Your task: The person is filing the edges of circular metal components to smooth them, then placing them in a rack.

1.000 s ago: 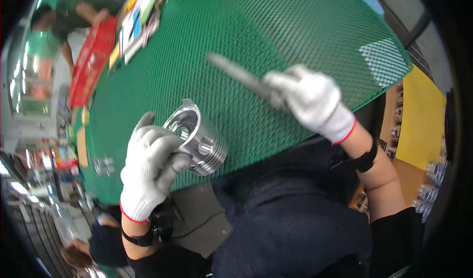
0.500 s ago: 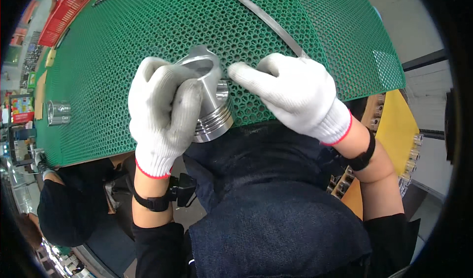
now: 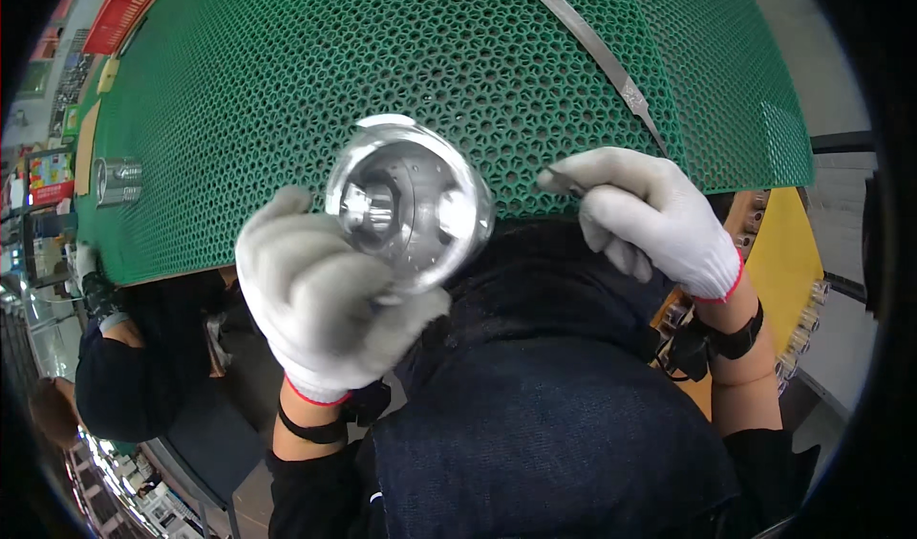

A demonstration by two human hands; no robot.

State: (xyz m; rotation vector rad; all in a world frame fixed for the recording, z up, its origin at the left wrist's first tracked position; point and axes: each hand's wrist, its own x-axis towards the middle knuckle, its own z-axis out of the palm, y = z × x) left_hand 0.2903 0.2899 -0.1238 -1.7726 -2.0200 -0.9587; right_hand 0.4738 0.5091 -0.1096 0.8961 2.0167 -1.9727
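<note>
A shiny metal piston [image 3: 420,243] is in my white-gloved left hand [image 3: 320,286], tilted so that its hollow inside faces up. The fingers close round its left side and lower rim, and motion blurs them. To the right, apart from the piston, my gloved right hand [image 3: 635,209] is closed. A thin dark sliver of a tool [image 3: 564,178] shows between its thumb and forefinger; most of it is hidden. Beyond that hand, a flat metal file [image 3: 592,47] lies on the green mat [image 3: 458,71], its narrow tang towards me.
Another metal piston [image 3: 117,181] stands at the mat's left side. A red basket [image 3: 129,9] is at the far left. A co-worker in dark clothes [image 3: 134,377] is at the left. Several metal parts stand by a yellow board [image 3: 778,262] at my right.
The piston has turned from showing its grooved side to showing its hollow inside. My right hand has moved right and nearer me, away from the piston.
</note>
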